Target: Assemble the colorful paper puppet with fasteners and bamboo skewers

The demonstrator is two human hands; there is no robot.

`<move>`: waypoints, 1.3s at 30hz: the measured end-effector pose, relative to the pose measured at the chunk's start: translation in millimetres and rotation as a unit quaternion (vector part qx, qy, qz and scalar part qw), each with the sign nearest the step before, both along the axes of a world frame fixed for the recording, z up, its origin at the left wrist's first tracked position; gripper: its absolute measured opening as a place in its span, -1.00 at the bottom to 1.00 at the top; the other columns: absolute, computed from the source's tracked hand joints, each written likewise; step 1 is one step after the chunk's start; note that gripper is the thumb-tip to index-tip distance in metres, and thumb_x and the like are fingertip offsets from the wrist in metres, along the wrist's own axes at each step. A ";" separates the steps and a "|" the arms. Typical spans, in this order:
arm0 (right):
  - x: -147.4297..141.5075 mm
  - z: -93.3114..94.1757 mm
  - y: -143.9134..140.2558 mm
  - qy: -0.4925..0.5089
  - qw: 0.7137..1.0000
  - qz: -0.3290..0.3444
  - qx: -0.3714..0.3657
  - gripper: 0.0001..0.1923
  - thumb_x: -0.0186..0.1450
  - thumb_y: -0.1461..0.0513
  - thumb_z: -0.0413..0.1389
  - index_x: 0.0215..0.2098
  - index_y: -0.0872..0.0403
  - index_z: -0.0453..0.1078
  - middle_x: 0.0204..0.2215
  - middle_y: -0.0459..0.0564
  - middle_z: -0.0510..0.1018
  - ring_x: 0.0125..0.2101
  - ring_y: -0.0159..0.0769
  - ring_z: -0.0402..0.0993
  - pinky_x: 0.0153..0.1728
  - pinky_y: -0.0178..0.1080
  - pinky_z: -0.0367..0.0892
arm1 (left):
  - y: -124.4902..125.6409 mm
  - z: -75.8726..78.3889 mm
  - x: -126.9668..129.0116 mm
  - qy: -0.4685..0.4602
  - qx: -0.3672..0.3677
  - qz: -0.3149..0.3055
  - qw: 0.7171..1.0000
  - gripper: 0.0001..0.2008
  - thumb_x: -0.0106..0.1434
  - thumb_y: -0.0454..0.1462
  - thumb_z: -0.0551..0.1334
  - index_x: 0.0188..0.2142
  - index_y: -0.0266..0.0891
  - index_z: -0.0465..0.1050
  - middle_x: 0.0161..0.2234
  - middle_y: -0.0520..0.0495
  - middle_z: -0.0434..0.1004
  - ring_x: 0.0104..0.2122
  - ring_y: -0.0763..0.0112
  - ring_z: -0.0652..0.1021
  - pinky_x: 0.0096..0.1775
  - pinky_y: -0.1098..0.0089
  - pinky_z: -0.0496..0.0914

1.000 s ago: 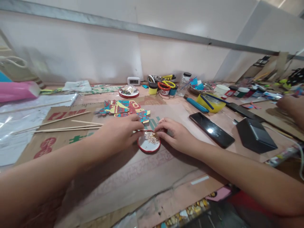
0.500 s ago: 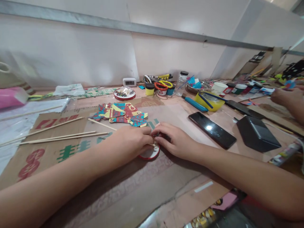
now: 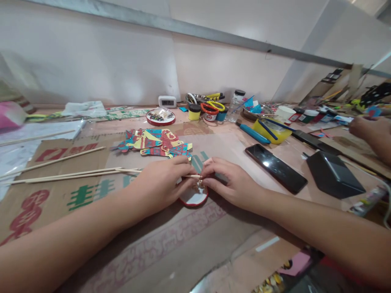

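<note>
My left hand point(image 3: 166, 179) is closed around a thin wooden stick point(image 3: 192, 176), whose tip pokes out past the fingers and whose other end trails left behind the wrist. At that tip, my right hand point(image 3: 227, 177) has its thumb and fingers pinched together; whatever sits between them is too small to make out. Just beneath both hands lies a small white dish point(image 3: 194, 200) with a red rim, holding little shiny metal pieces point(image 3: 200, 185). Beyond the hands rests a flat jointed paper figure point(image 3: 157, 142) in blue, red and yellow, dotted with metal fasteners.
More wooden sticks point(image 3: 67, 176) lie on the cardboard point(image 3: 58, 199) at left. To the right are a phone point(image 3: 275, 167), a black box-like object point(image 3: 335, 173) and a yellow bowl point(image 3: 271, 132). A bead dish point(image 3: 161, 117) and paint jars point(image 3: 194, 113) stand behind. Another person's hand point(image 3: 371, 132) is far right.
The stick has swung to a flatter angle, its tip rising a little from the dish. My right fingertips now meet at the tip. The view has shifted slightly.
</note>
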State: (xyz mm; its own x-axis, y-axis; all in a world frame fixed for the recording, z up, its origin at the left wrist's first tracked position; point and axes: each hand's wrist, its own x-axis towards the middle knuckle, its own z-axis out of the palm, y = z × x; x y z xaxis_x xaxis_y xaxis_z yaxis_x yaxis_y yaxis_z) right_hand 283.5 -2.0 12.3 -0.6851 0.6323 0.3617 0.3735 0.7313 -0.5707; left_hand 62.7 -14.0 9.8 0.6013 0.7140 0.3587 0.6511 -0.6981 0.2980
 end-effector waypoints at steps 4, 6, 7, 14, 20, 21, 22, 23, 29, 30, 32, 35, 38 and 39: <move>-0.8 -0.8 0.0 0.016 1.000 0.001 -0.011 -0.95 0.35 0.29 0.12 -0.30 0.06 0.40 -0.30 -0.04 0.50 -0.26 -0.36 0.45 -0.18 -0.28 0.39 | -2.9 0.0 1.0 -0.018 -0.020 -0.006 1.000 -0.78 0.37 -0.21 0.12 -0.27 -0.17 0.53 -0.32 -0.01 0.56 -0.35 0.40 0.53 -0.34 0.42 0.32; -0.5 -1.8 0.1 0.019 1.000 -0.002 -0.015 -0.95 0.34 0.30 0.13 -0.31 0.06 0.41 -0.30 -0.05 0.50 -0.26 -0.37 0.45 -0.18 -0.28 0.39 | -4.4 2.1 1.6 -0.027 -0.037 0.003 0.999 -0.79 0.35 -0.22 0.13 -0.28 -0.17 0.54 -0.32 -0.01 0.57 -0.34 0.39 0.53 -0.34 0.41 0.32; -0.4 -2.4 0.0 0.020 1.000 -0.003 -0.016 -0.96 0.33 0.30 0.13 -0.30 0.06 0.41 -0.30 -0.05 0.50 -0.26 -0.37 0.46 -0.18 -0.28 0.39 | -5.0 3.5 2.2 -0.031 -0.049 0.012 0.998 -0.79 0.34 -0.22 0.13 -0.29 -0.17 0.54 -0.32 -0.01 0.57 -0.35 0.39 0.53 -0.34 0.41 0.33; -4.6 -6.4 -1.8 0.035 0.997 -0.018 -0.060 -0.90 0.33 0.30 0.12 -0.31 0.05 0.49 -0.28 -0.03 0.49 -0.22 -0.34 0.46 -0.12 -0.23 0.40 | -8.9 7.7 7.0 -0.088 -0.107 0.043 0.989 -0.80 0.31 -0.20 0.16 -0.34 -0.15 0.56 -0.36 0.02 0.57 -0.35 0.41 0.53 -0.34 0.43 0.33; -6.0 -4.7 -1.9 0.064 0.990 -0.031 -0.122 -0.90 0.31 0.31 0.12 -0.33 0.07 0.49 -0.31 -0.05 0.51 -0.26 -0.36 0.46 -0.14 -0.25 0.39 | -5.1 7.9 3.8 -0.100 -0.102 0.045 0.989 -0.78 0.32 -0.17 0.15 -0.31 -0.14 0.57 -0.34 0.02 0.57 -0.33 0.41 0.53 -0.30 0.41 0.34; -5.5 -4.6 -1.6 0.065 0.990 -0.032 -0.125 -0.90 0.31 0.30 0.13 -0.33 0.07 0.49 -0.31 -0.05 0.51 -0.25 -0.36 0.46 -0.14 -0.24 0.39 | -3.9 8.4 3.1 -0.099 -0.099 0.044 0.989 -0.78 0.32 -0.18 0.15 -0.32 -0.14 0.57 -0.35 0.02 0.57 -0.33 0.41 0.53 -0.29 0.40 0.35; -4.8 -4.6 -1.3 0.065 0.989 -0.033 -0.128 -0.90 0.31 0.29 0.13 -0.33 0.07 0.49 -0.30 -0.05 0.51 -0.25 -0.35 0.46 -0.13 -0.24 0.39 | -2.8 9.0 2.5 -0.098 -0.096 0.044 0.990 -0.77 0.32 -0.19 0.14 -0.33 -0.15 0.56 -0.35 0.01 0.57 -0.32 0.40 0.53 -0.28 0.40 0.35; -4.3 -4.9 -1.0 0.066 0.989 -0.033 -0.130 -0.90 0.32 0.28 0.12 -0.33 0.07 0.49 -0.29 -0.05 0.52 -0.24 -0.35 0.46 -0.13 -0.23 0.39 | -1.9 9.5 2.1 -0.096 -0.094 0.043 0.990 -0.77 0.32 -0.19 0.14 -0.33 -0.16 0.56 -0.35 0.00 0.56 -0.32 0.39 0.53 -0.28 0.39 0.35; -3.7 -7.8 0.0 0.068 0.990 -0.020 -0.119 -0.88 0.33 0.27 0.11 -0.31 0.06 0.50 -0.31 -0.04 0.52 -0.22 -0.33 0.46 -0.12 -0.22 0.38 | -0.7 10.2 1.7 -0.090 -0.101 0.041 0.990 -0.78 0.30 -0.20 0.15 -0.37 -0.17 0.55 -0.40 0.02 0.55 -0.36 0.40 0.51 -0.34 0.42 0.32; -3.8 -7.9 -0.1 0.068 0.990 -0.022 -0.118 -0.88 0.33 0.27 0.11 -0.31 0.06 0.50 -0.31 -0.05 0.52 -0.22 -0.34 0.46 -0.12 -0.23 0.38 | -0.8 9.9 1.7 -0.087 -0.103 0.042 0.990 -0.79 0.29 -0.19 0.16 -0.38 -0.17 0.55 -0.41 0.03 0.54 -0.38 0.41 0.50 -0.36 0.43 0.30; -4.1 -7.5 -0.2 0.071 0.990 -0.025 -0.121 -0.88 0.33 0.28 0.11 -0.30 0.07 0.51 -0.30 -0.04 0.51 -0.24 -0.35 0.46 -0.13 -0.24 0.38 | -1.1 9.0 1.5 -0.081 -0.106 0.043 0.990 -0.81 0.27 -0.18 0.19 -0.38 -0.16 0.54 -0.42 0.05 0.53 -0.40 0.43 0.49 -0.39 0.44 0.28; -4.2 -6.9 -0.5 0.077 0.988 -0.027 -0.128 -0.89 0.32 0.29 0.13 -0.32 0.08 0.51 -0.31 -0.05 0.51 -0.26 -0.37 0.45 -0.14 -0.26 0.37 | -1.9 8.0 1.5 -0.071 -0.102 0.043 0.991 -0.84 0.26 -0.17 0.21 -0.32 -0.15 0.54 -0.41 0.06 0.53 -0.41 0.45 0.49 -0.41 0.45 0.26; -4.4 -7.1 -0.8 0.084 0.987 -0.035 -0.132 -0.89 0.31 0.29 0.14 -0.33 0.08 0.51 -0.33 -0.06 0.51 -0.27 -0.37 0.45 -0.15 -0.26 0.38 | -3.8 7.3 2.0 -0.053 -0.082 0.035 0.995 -0.84 0.28 -0.17 0.20 -0.31 -0.16 0.53 -0.40 0.05 0.52 -0.41 0.44 0.49 -0.41 0.45 0.24; -4.5 -7.2 -1.0 0.086 0.987 -0.039 -0.132 -0.89 0.31 0.29 0.14 -0.34 0.08 0.52 -0.33 -0.06 0.52 -0.27 -0.37 0.45 -0.15 -0.25 0.38 | -4.6 6.8 2.1 -0.045 -0.068 0.031 0.996 -0.83 0.29 -0.16 0.20 -0.32 -0.16 0.52 -0.40 0.04 0.51 -0.41 0.44 0.49 -0.41 0.44 0.24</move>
State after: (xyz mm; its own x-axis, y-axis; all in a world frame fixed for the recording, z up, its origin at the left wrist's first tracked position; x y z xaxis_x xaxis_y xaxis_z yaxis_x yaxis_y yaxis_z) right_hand 279.0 -2.9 5.1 -0.5732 0.7689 0.2831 0.3045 0.5206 -0.7977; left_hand 64.8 -18.6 16.6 0.5245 0.7943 0.3066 0.6580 -0.6067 0.4461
